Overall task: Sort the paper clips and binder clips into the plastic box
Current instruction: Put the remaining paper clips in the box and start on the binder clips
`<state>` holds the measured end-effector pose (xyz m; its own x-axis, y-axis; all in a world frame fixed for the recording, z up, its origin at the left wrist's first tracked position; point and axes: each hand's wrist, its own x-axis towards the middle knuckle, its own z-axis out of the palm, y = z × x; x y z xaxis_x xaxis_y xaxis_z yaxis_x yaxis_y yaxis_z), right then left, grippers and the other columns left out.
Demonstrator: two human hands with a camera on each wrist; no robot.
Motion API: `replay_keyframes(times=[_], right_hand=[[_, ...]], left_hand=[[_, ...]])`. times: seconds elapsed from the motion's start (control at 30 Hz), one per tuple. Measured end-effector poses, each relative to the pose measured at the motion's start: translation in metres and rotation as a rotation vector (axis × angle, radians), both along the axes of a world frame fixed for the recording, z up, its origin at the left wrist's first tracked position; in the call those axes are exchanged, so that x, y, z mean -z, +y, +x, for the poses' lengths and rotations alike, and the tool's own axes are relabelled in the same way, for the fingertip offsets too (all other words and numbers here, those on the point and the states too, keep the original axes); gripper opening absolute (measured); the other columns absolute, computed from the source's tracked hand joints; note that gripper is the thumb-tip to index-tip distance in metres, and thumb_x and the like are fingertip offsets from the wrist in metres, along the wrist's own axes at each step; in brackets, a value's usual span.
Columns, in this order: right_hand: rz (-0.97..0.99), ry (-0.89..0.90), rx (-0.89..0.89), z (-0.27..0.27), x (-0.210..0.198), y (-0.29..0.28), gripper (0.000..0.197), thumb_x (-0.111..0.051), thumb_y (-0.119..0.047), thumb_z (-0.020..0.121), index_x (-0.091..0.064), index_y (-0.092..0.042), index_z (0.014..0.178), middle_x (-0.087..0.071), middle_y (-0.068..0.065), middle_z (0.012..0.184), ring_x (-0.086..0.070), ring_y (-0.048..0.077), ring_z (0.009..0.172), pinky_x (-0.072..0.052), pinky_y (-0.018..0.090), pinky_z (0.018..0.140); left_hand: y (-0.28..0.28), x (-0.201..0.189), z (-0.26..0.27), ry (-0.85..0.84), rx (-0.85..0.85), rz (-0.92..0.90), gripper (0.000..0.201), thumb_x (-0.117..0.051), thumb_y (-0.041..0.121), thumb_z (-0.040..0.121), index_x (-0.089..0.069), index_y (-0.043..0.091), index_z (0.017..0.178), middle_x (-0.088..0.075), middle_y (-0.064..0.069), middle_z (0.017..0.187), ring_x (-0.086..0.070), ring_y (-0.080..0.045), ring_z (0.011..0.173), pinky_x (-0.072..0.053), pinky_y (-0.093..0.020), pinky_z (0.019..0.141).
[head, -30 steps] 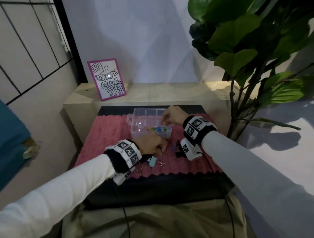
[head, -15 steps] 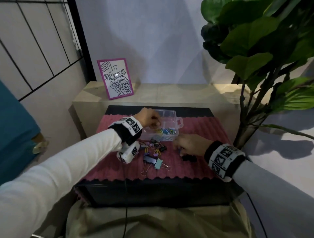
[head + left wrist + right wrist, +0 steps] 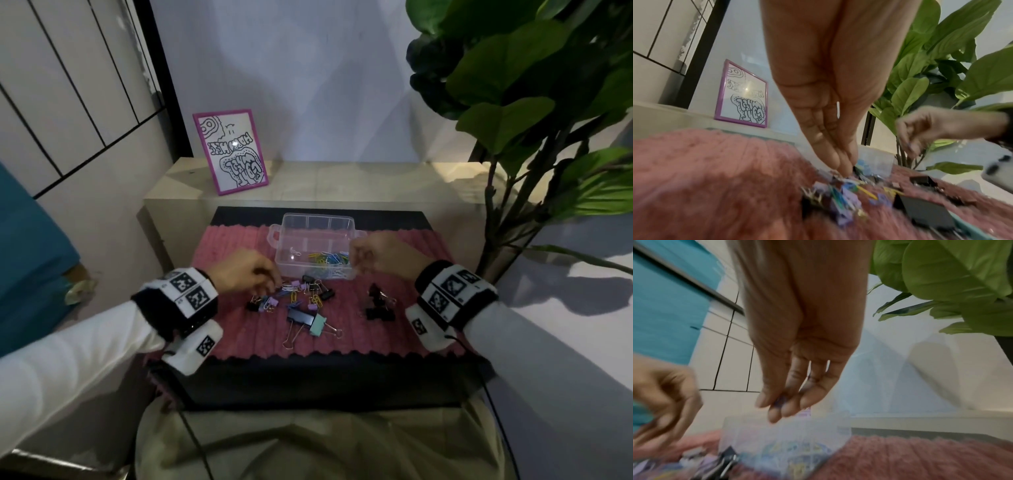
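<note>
Pink ribbed matting (image 3: 239, 339) covers the counter, with the plastic box (image 3: 313, 226) at 12 o'clock and loose clips (image 3: 294, 298) heaped before it. Left hand (image 3: 245, 274) fingers pinch into the heap; what they grasp I cannot tell. Right hand (image 3: 380, 253) pinches something small and purple over the box. Clips are light, stiff and slippery; take binder clips by their wire handles.

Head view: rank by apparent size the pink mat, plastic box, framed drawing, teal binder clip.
Largest to smallest, as they look:
1. pink mat
2. plastic box and framed drawing: look about alike, and the drawing stands farther from the camera, so no ranking between them
3. teal binder clip
</note>
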<state>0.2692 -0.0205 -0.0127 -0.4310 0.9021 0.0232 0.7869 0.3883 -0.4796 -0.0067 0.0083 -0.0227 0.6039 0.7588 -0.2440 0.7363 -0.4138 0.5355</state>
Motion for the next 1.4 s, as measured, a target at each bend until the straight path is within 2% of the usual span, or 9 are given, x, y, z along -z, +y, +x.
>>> replay_keyframes(times=[0.13, 0.23, 0.33, 0.47, 0.67, 0.9, 1.1, 1.23, 1.4], right_hand=[[0.033, 0.129, 0.157, -0.016, -0.009, 0.024, 0.014, -0.054, 0.001, 0.085, -0.066, -0.003, 0.087, -0.073, 0.015, 0.087, -0.059, -0.007, 0.057, -0.044, 0.005, 0.058], [0.068, -0.133, 0.162, -0.030, -0.006, 0.022, 0.022, -0.055, -0.006, 0.085, -0.063, -0.008, 0.107, -0.064, 0.012, 0.113, -0.059, 0.017, 0.095, -0.047, 0.028, 0.083], [0.102, -0.254, -0.017, -0.048, 0.001, -0.001, 0.021, -0.050, -0.006, 0.087, -0.061, -0.008, 0.106, -0.061, 0.010, 0.110, -0.057, 0.024, 0.101, -0.042, 0.029, 0.079], [-0.058, -0.284, -0.230, -0.063, 0.013, -0.016, 0.029, -0.054, 0.002, 0.082, -0.062, -0.010, 0.107, -0.063, 0.009, 0.104, -0.053, 0.015, 0.083, -0.041, 0.027, 0.070], [-0.019, -0.342, -0.255, -0.066, 0.023, -0.011, 0.016, -0.063, -0.003, 0.075, -0.061, -0.008, 0.090, -0.062, 0.008, 0.106, -0.058, 0.022, 0.093, -0.042, 0.030, 0.067], [0.005, -0.302, -0.233, -0.053, 0.023, -0.011, 0.004, -0.059, -0.005, 0.078, -0.062, -0.008, 0.076, -0.058, -0.001, 0.084, -0.055, 0.016, 0.088, -0.049, 0.033, 0.069], [-0.054, 0.052, -0.043, -0.049, 0.013, -0.007, 0.007, -0.063, -0.005, 0.081, -0.060, -0.005, 0.087, -0.061, 0.002, 0.081, -0.055, 0.013, 0.079, -0.047, 0.032, 0.074], [-0.207, -0.231, -0.066, -0.067, 0.005, -0.008, 0.017, -0.050, 0.001, 0.084, -0.058, -0.007, 0.096, -0.054, -0.005, 0.067, -0.060, 0.017, 0.068, -0.039, 0.021, 0.054], [-0.347, -0.250, 0.048, -0.070, -0.010, -0.003, 0.018, -0.048, -0.002, 0.086, -0.054, 0.001, 0.102, -0.059, 0.008, 0.071, -0.055, 0.016, 0.055, -0.042, 0.021, 0.050]], left_hand=[[-0.009, 0.011, 0.021, -0.011, 0.023, 0.034, 0.022, -0.055, 0.005, 0.085, -0.064, 0.007, 0.105, -0.067, -0.004, 0.093, -0.064, 0.000, 0.067, -0.051, -0.007, 0.062], [-0.015, 0.017, 0.039, 0.060, 0.107, 0.135, 0.026, -0.062, 0.007, 0.080, -0.063, 0.007, 0.106, -0.066, -0.008, 0.109, -0.062, -0.017, 0.094, -0.046, -0.016, 0.078], [-0.017, 0.027, 0.045, 0.140, 0.154, 0.228, 0.029, -0.062, 0.011, 0.080, -0.060, 0.006, 0.109, -0.060, -0.010, 0.114, -0.058, -0.024, 0.103, -0.042, -0.023, 0.083], [-0.013, 0.032, 0.047, 0.201, 0.148, 0.233, 0.023, -0.057, 0.012, 0.082, -0.060, 0.003, 0.103, -0.065, -0.015, 0.107, -0.061, -0.029, 0.098, -0.049, -0.036, 0.086], [-0.009, 0.022, 0.043, 0.090, 0.119, 0.139, 0.018, -0.064, 0.009, 0.078, -0.065, 0.005, 0.095, -0.068, -0.008, 0.096, -0.058, -0.011, 0.083, -0.039, -0.007, 0.064], [0.008, -0.001, 0.001, -0.193, -0.070, -0.093, 0.022, -0.062, 0.002, 0.080, -0.060, 0.024, 0.078, -0.069, 0.017, 0.067, -0.064, 0.002, 0.067, -0.049, -0.011, 0.068], [0.005, 0.003, -0.034, -0.283, -0.150, -0.193, 0.017, -0.059, 0.002, 0.082, -0.061, 0.019, 0.080, -0.069, 0.006, 0.069, -0.063, -0.003, 0.064, -0.051, -0.019, 0.068], [-0.011, 0.023, -0.033, -0.294, -0.238, -0.307, 0.018, -0.048, -0.006, 0.086, -0.058, 0.009, 0.085, -0.061, -0.008, 0.076, -0.064, -0.005, 0.054, -0.054, -0.017, 0.051], [-0.009, 0.014, -0.039, -0.369, -0.262, -0.295, 0.019, -0.046, -0.008, 0.087, -0.058, 0.002, 0.097, -0.063, -0.011, 0.080, -0.066, -0.005, 0.055, -0.055, -0.014, 0.055]])
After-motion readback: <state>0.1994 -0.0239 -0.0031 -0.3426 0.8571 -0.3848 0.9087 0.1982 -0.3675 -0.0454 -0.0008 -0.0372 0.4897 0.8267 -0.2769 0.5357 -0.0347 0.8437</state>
